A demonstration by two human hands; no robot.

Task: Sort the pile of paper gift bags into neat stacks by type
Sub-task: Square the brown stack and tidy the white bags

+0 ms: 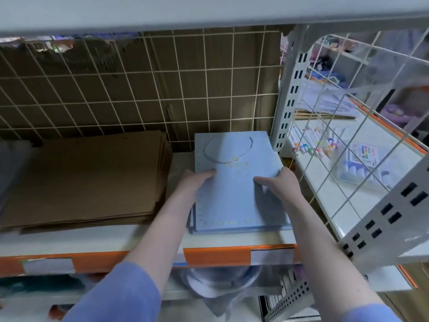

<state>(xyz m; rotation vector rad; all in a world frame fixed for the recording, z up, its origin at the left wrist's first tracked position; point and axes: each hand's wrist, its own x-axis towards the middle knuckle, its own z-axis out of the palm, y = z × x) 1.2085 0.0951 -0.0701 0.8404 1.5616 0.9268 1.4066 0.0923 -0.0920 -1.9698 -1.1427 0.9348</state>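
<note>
Fingers of the left hand (197,180) and right hand (276,182) curl over the side edges of the blue bags (234,201), stacked just right of the brown bags (88,180). Judged step: squaring this stack. Next: align edges flush.

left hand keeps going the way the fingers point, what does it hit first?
The left hand points up and right across the top blue gift bag. On that line it would probably first meet the bag's white rope handle lying flat on the bag. Depth is unclear, so it may slide over it.
</note>
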